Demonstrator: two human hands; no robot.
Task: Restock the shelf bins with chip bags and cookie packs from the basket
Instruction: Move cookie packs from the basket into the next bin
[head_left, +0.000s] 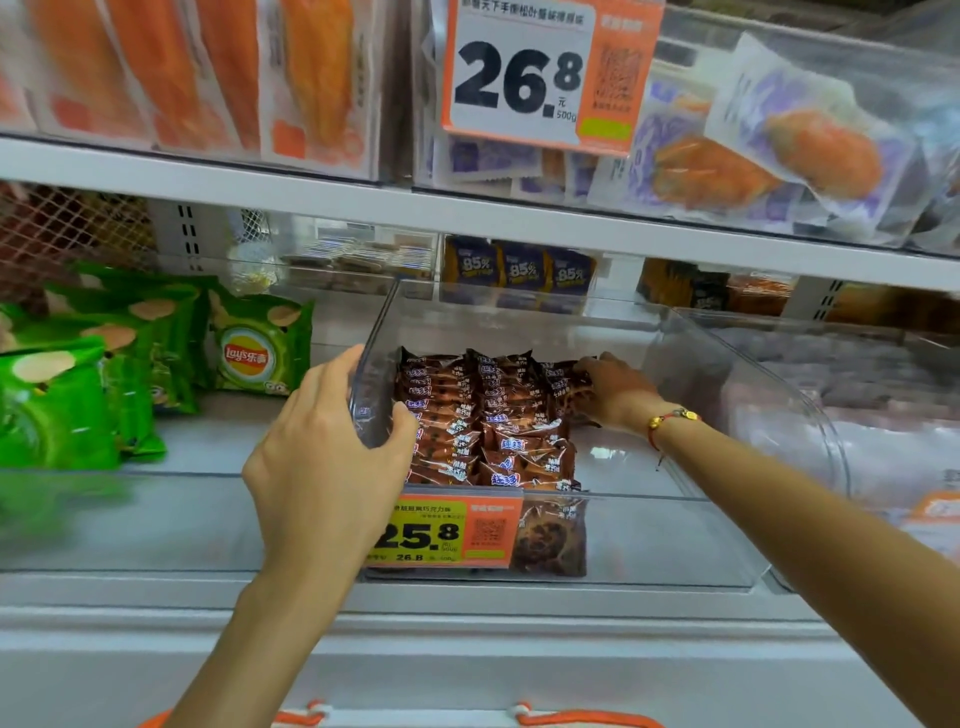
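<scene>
A clear plastic shelf bin (649, 540) in the middle of the shelf holds rows of brown cookie packs (483, 421). My left hand (332, 457) grips the bin's left wall, thumb inside against the packs. Deep in the bin, my right hand (621, 392) grips the brown packs at the right end of the rows. Green chip bags (260, 348) stand and lie in the bin to the left. The basket shows only as an orange rim with white handles (524, 719) at the bottom edge.
A price tag reading 25.8 (441, 532) hangs on the bin's front. Another clear bin (831, 395) sits to the right. Above, a shelf carries orange snack packs (208, 73), purple-and-orange packs (779, 145) and a 26.8 tag (540, 78). Blue packs (519, 267) stand behind.
</scene>
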